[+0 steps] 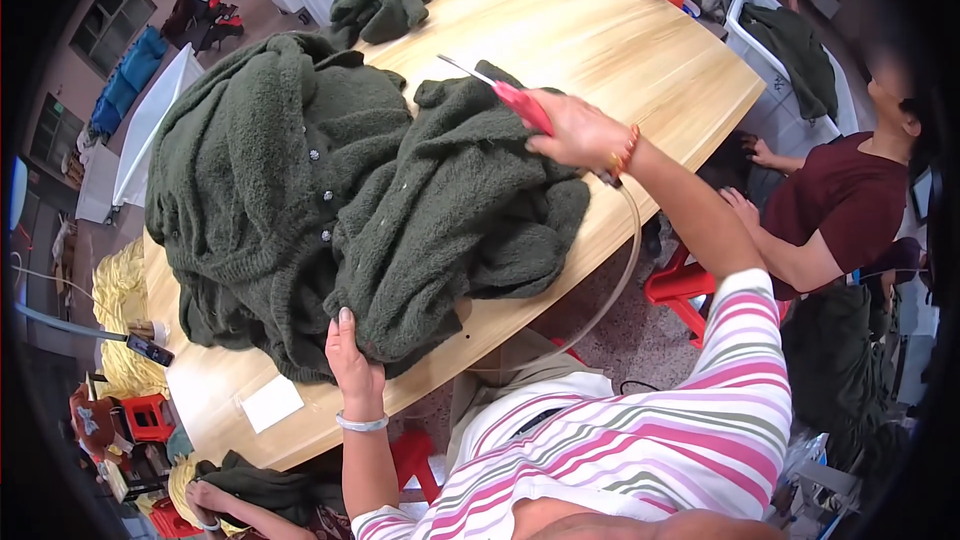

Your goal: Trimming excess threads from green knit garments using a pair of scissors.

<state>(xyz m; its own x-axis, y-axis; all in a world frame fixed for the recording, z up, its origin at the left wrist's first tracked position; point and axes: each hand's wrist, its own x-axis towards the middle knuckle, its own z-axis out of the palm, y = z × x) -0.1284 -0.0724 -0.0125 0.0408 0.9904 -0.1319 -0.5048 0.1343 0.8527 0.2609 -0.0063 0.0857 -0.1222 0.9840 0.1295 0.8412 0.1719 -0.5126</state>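
The right hand (pixel 585 130) grips a red-handled tool (pixel 522 107) over the far right part of the dark green sweaters (pixel 420 210) heaped on the left of the table (pixel 610 50). The left hand (pixel 355 365) touches their near edge; whether it pinches the cloth, I cannot tell.

Dark-green fuzzy garment (pixel 425 230) is lying crumpled on the table (pixel 600 35) | dark-green knit pile (pixel 235 130) with shiny buttons (pixel 327 197) is bulging at its left | pink-handled tool (pixel 522 107) is pointing its slim metal end (pixel 466 69) far-left
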